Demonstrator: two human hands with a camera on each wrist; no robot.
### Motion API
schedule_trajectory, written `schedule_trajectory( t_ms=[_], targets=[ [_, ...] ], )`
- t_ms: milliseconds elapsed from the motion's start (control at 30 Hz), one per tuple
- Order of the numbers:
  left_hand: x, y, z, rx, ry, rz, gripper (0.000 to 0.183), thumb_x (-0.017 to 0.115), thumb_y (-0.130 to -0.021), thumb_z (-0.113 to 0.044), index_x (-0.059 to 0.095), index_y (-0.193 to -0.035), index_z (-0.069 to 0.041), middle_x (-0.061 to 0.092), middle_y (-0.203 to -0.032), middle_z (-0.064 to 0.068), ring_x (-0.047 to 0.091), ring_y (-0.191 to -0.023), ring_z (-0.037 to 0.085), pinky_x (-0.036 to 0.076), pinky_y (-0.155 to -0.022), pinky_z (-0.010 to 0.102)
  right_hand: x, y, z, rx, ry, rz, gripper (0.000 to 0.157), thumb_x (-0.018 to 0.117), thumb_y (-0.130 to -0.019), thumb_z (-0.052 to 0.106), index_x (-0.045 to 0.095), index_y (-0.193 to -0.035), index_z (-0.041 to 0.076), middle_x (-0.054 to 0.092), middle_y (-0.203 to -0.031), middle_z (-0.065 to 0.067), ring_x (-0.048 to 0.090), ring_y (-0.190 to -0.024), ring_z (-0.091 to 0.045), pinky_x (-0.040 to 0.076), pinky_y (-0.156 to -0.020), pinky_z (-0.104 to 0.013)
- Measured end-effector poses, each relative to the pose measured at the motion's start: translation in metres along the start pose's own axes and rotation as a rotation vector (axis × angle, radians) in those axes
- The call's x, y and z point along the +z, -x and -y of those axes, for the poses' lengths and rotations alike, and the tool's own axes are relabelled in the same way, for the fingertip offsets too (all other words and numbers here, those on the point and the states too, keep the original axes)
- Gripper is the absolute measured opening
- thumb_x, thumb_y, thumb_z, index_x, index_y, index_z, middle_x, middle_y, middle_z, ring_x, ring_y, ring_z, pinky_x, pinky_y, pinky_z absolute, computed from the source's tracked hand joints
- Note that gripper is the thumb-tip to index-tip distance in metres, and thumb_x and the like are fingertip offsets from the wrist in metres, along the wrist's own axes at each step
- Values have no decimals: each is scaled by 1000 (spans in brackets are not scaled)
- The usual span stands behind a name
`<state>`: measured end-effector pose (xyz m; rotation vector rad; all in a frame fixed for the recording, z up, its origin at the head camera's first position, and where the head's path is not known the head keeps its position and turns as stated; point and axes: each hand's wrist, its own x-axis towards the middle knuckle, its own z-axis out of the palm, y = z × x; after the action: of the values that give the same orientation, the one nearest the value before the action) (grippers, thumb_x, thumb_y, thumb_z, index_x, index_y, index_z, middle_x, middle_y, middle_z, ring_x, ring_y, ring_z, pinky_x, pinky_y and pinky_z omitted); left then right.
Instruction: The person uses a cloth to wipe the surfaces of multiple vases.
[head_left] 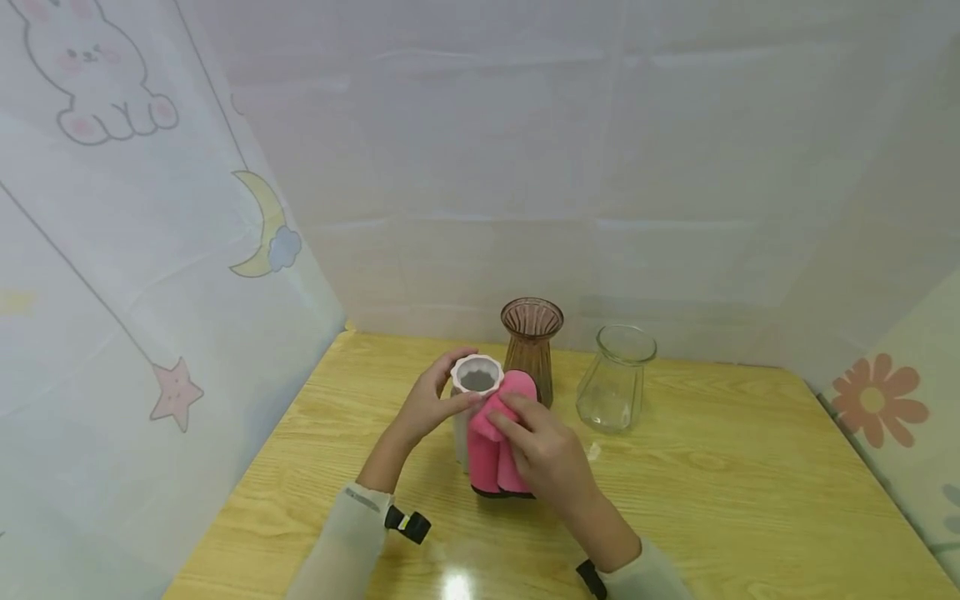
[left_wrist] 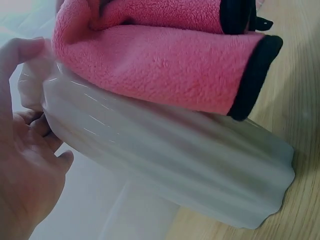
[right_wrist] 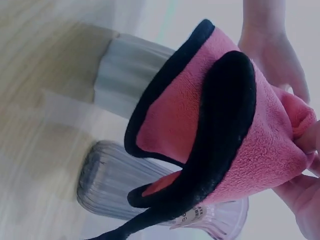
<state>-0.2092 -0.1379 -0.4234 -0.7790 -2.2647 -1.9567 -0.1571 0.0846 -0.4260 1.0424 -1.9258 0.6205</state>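
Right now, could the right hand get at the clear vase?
Probably yes, after letting go: the right hand holds the pink cloth, but nothing visible stands between that hand and the clear vase.

- Place: a screened table booth with domestic trimmings; the sheeting hides the room beyond, so whether it stands in a home or a studio cannot be told.
- Walls: pale creased sheeting (head_left: 487, 167) on three sides, nursery print, with rabbit (head_left: 105, 62), yellow moon (head_left: 264, 218), pink star (head_left: 176, 393) and coral flower (head_left: 892, 407).
- Surface: wood-grain table (head_left: 750, 483), set against the sheeting.
- Wares: household type; white vase (left_wrist: 165, 155), brown glass vase (head_left: 529, 354), clear glass vase (head_left: 611, 396), pink cloth (left_wrist: 155, 67).
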Motion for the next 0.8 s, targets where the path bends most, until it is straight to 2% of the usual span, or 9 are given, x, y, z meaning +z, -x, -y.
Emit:
schedule_trajectory(
  t_ms=[100,200,300,433,567,800],
  targets=[
    [0,0,1,9,20,7,65,73,-90,-9,45,-148,0,57,-137,18,46,-134,29,26,-115,57,3,4,2,6,9,16,26,72,-85,1,78,-109,8,71,-116,-15,69,-107,-33,58,-87,-40],
    [0,0,2,12,40,14,65,75,-90,-13,46,-147,-1,57,-137,18,45,-136,30,26,-115,57,6,6,3,4,27,38,34,74,-79,3,77,-112,9,71,-118,-15,66,-114,-36,56,-90,-42],
    [0,0,3,12,57,21,68,76,-89,-19,46,-147,0,56,-137,19,44,-137,31,26,-115,58,7,7,2,0,37,62,35,72,-80,6,77,-114,10,70,-119,-14,64,-118,-38,56,-91,-42],
    [0,0,3,12,71,22,72,78,-88,-24,45,-147,1,55,-138,20,43,-137,32,25,-114,60,8,5,0,-3,47,83,34,74,-79,7,76,-113,9,70,-116,-13,64,-113,-36,57,-89,-41],
    [1,-1,2,12,81,22,70,76,-88,-19,45,-147,2,55,-137,20,44,-135,30,26,-113,60,8,4,-1,2,34,82,31,75,-77,3,76,-108,6,70,-110,-11,65,-105,-32,58,-86,-38],
    [1,-1,1,14,75,22,66,74,-88,-13,46,-146,0,55,-138,19,48,-130,25,33,-112,50,11,14,-3,19,-34,78,26,73,-78,-3,75,-103,2,66,-104,-11,64,-95,-24,57,-81,-31]
  ],
)
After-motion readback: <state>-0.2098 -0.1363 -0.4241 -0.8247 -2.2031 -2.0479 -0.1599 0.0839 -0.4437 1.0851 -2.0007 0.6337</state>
